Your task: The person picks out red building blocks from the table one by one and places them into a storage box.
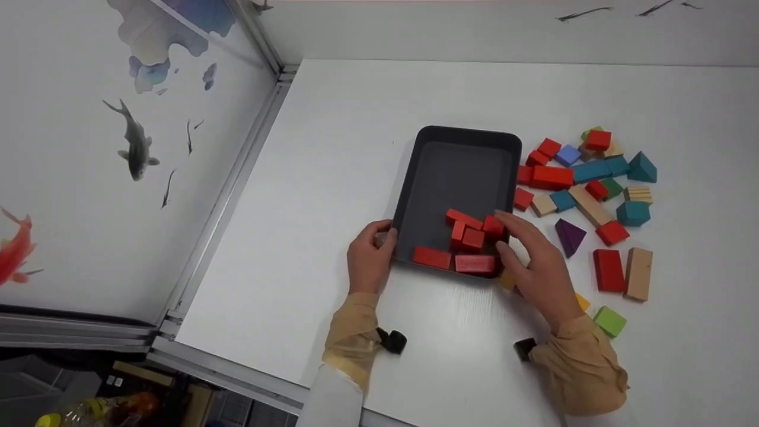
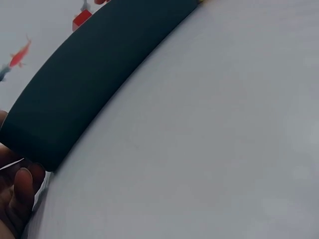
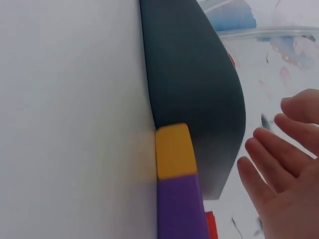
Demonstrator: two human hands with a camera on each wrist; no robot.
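Observation:
A dark tray [image 1: 456, 172] lies on the white table and holds several red blocks [image 1: 471, 240] at its near end. My left hand [image 1: 379, 237] grips the tray's near left corner, thumb on the rim; its fingers [image 2: 17, 194] show beside the tray wall [image 2: 89, 74]. My right hand [image 1: 510, 234] hovers at the near right corner with straight fingers [image 3: 279, 159], fingertips by a red block [image 1: 493, 225]. It holds nothing. A yellow block [image 3: 173, 149] and a purple block [image 3: 182, 209] lie against the tray's outer wall [image 3: 199, 84], under that hand.
Several loose blocks lie right of the tray: a long red block [image 1: 551, 177], a teal prism [image 1: 642, 168], a purple wedge [image 1: 569, 235], a wood plank [image 1: 638, 274], a green cube [image 1: 609, 321]. A fish-painted wall [image 1: 136, 142] borders the table's left edge.

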